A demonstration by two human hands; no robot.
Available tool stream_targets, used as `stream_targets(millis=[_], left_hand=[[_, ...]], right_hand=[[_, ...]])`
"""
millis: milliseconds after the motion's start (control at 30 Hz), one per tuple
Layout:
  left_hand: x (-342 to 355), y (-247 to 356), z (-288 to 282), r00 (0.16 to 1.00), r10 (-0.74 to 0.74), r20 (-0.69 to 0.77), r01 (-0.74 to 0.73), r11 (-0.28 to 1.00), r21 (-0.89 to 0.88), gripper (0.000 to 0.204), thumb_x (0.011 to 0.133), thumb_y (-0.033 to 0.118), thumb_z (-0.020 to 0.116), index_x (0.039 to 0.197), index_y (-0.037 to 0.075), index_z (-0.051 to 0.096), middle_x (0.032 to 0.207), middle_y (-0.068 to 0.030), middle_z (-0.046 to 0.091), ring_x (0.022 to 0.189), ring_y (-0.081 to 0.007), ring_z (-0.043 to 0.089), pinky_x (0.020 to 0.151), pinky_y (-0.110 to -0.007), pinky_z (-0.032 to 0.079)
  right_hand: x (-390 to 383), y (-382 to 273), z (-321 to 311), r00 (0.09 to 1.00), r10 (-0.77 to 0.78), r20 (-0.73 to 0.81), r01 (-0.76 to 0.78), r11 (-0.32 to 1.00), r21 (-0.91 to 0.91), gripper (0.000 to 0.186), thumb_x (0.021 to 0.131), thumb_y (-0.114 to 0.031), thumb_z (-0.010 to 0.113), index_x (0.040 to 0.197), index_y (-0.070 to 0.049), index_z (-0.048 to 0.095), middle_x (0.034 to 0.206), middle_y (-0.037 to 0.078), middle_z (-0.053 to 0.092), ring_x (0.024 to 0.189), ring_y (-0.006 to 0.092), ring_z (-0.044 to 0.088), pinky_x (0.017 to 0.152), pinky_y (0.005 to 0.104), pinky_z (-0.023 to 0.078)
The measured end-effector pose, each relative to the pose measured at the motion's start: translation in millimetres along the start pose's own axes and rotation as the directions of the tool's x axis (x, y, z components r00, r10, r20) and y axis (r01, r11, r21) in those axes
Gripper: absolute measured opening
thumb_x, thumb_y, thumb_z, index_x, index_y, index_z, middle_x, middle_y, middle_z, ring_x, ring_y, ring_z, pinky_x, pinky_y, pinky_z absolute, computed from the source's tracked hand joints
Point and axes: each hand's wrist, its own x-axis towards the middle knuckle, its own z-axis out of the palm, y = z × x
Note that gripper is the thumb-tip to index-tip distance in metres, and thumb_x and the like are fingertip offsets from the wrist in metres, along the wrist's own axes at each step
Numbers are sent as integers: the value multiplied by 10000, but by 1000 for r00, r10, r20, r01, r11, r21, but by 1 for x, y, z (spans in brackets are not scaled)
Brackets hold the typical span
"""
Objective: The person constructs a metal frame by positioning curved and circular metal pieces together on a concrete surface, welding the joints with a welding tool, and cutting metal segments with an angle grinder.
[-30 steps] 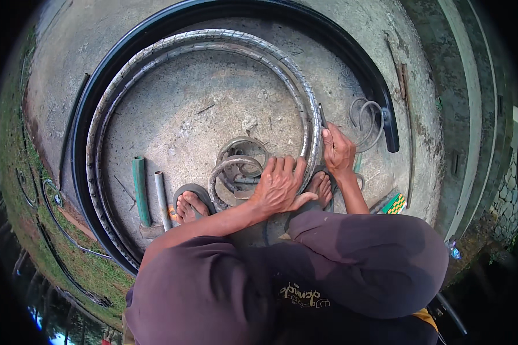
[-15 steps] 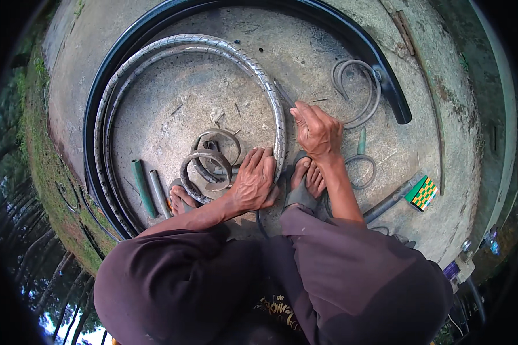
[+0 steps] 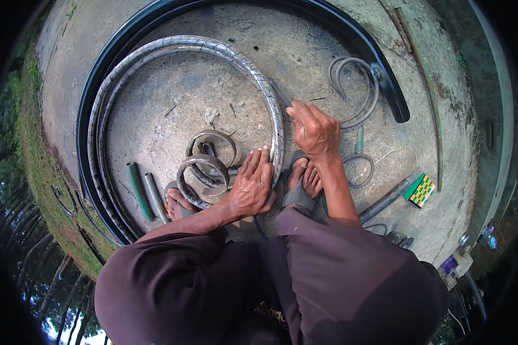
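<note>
Plainly | treaded tyre (image 3: 263, 85) | silvery grey, shiny | narrow dark grooves

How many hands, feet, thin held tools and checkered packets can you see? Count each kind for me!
Hands: 2, left hand and right hand
Feet: 2, left foot and right foot
Thin held tool: 1
Checkered packet: 1
Total: 6

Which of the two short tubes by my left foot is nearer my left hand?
The thin grey tube, lying between the thicker green tube and your left foot.
</note>
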Motion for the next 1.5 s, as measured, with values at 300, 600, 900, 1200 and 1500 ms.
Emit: stream_targets(millis=[300, 600, 900, 1200, 1500], left_hand=[[2, 1, 3, 1000, 2, 13, -1, 1000, -14, 657, 774, 278, 671, 1206, -154, 430, 1459, -457, 293, 1369, -581, 332, 1185, -575, 224], [0, -1, 2, 1000, -8, 1, 8, 1000, 27, 712, 738, 289, 712, 1231, -143, 436, 1490, -409, 297, 1405, -522, 325, 1208, -545, 213], [4, -1, 3, 1000, 15, -22, -14, 1000, 27, 662, 732, 290, 671, 1179, -155, 470, 1423, -441, 355, 1360, -547, 360, 1184, -597, 208], [-4, -6, 8, 999, -17, -50, 13, 997, -71, 700, 739, 262, 720, 1232, -152, 446, 1502, -391, 304, 1393, -514, 352, 1192, -551, 248], [-6, -9, 10, 997, -4, -75, -8, 987, -157, 726, 747, 237, 712, 1277, -168, 423, 1516, -373, 291, 1415, -509, 319, 1203, -545, 234]], right_hand=[[1, 2, -3, 998, 13, -69, -8, 998, 69, 208, 905, -256, 718, 997, -70, 723, 738, 113, 673, 612, 313, 666, 533, 400, 508], [35, -29, -5, 883, 398, 249, -453, 861, 232, 513, 897, -540, 667, 897, -28, 707, 640, 143, 620, 624, 369, 612, 613, 461, 464], [39, -30, 6, 866, 442, 235, -499, 799, 336, 436, 853, -415, 768, 750, -3, 669, 596, 131, 613, 529, 272, 555, 566, 406, 431], [42, -29, 5, 795, 514, 321, -606, 693, 390, 328, 848, -329, 794, 804, -7, 751, 607, 102, 644, 552, 132, 546, 559, 337, 427], [43, -13, 12, 693, 553, 462, -721, 538, 436, 304, 825, -324, 814, 844, -23, 781, 569, 10, 579, 566, 79, 465, 543, 293, 381]])
